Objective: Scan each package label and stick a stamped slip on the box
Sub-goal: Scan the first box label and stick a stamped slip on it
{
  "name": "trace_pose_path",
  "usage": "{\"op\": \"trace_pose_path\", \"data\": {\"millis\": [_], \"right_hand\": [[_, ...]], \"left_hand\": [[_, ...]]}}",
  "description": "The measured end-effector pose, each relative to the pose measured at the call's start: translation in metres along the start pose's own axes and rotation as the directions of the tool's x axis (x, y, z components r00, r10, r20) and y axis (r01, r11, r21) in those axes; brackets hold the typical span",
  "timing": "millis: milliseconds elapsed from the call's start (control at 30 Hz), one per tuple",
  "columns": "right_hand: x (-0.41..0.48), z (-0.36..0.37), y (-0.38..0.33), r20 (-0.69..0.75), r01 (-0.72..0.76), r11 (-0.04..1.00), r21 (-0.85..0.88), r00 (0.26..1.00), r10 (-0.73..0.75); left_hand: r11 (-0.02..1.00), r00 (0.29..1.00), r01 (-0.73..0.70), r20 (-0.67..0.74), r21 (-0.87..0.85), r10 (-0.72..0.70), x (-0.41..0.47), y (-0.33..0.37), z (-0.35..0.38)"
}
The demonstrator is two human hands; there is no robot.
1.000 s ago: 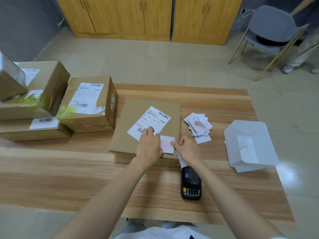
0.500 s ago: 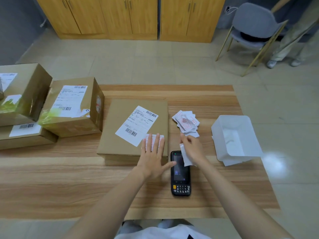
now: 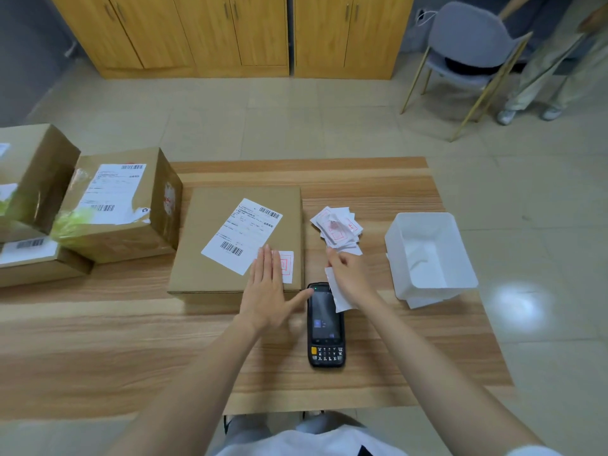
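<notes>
A flat cardboard box [image 3: 210, 232] lies at the table's middle with a white shipping label [image 3: 241, 235] on top. A red-stamped slip [image 3: 287, 266] sits at the box's near right corner. My left hand [image 3: 268, 287] lies flat with straight fingers over the slip's left part. My right hand [image 3: 350, 276] pinches a white backing strip [image 3: 335, 291] just right of the box. A black handheld scanner [image 3: 325, 324] lies on the table between my forearms. A pile of stamped slips [image 3: 337, 228] rests right of the box.
A taped box [image 3: 121, 205] with its own label and more stacked boxes [image 3: 29, 192] fill the table's left end. A white bin [image 3: 427, 255] stands on the right. Beyond the table are wooden cabinets [image 3: 230, 31], a grey chair [image 3: 467, 44] and a person's legs [image 3: 543, 83].
My left hand went from pinching the slip to pressing flat on it. My right hand pulled away to the right with the white backing strip.
</notes>
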State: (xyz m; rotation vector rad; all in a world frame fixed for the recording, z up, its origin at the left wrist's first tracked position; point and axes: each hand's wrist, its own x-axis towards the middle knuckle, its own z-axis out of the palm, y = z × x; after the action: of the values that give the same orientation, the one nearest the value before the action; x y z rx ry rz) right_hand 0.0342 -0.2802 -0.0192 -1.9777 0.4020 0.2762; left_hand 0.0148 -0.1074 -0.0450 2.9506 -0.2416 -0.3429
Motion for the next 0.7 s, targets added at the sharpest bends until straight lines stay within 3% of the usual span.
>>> {"op": "trace_pose_path", "data": {"millis": [200,433,500,533,600,633,700], "right_hand": [[-0.005,-0.004,0.002,0.031,0.016,0.998,-0.061,0.999,-0.014],[-0.01,-0.005,0.001,0.015,-0.019,0.999,-0.047,1.0,0.02],[-0.009,-0.013,-0.004,-0.021,-0.038,0.999,-0.014,0.999,0.038],[-0.008,-0.019,-0.006,-0.058,-0.037,0.999,-0.004,0.998,0.037],[-0.006,-0.036,-0.011,-0.167,-0.017,1.0,0.001,0.986,0.017],[-0.004,-0.046,-0.012,-0.226,-0.005,1.0,0.011,0.974,0.007],[0.0,-0.068,-0.011,-0.323,0.005,0.998,0.063,0.946,0.016]], "left_hand": [[0.997,0.999,0.035,0.021,0.074,-0.037,0.002,0.002,0.003],[0.981,0.988,-0.111,0.124,0.157,0.092,0.002,0.033,-0.008],[0.977,0.975,-0.214,0.054,0.002,0.214,0.001,0.054,-0.019],[0.947,0.972,-0.233,-0.018,-0.22,0.235,0.001,0.067,-0.027],[0.705,0.987,-0.148,-0.059,-0.694,0.15,0.005,0.098,-0.047],[0.568,0.993,-0.083,-0.018,-0.819,0.119,0.008,0.112,-0.057],[0.447,0.987,-0.027,0.048,-0.894,0.156,0.017,0.137,-0.07]]}}
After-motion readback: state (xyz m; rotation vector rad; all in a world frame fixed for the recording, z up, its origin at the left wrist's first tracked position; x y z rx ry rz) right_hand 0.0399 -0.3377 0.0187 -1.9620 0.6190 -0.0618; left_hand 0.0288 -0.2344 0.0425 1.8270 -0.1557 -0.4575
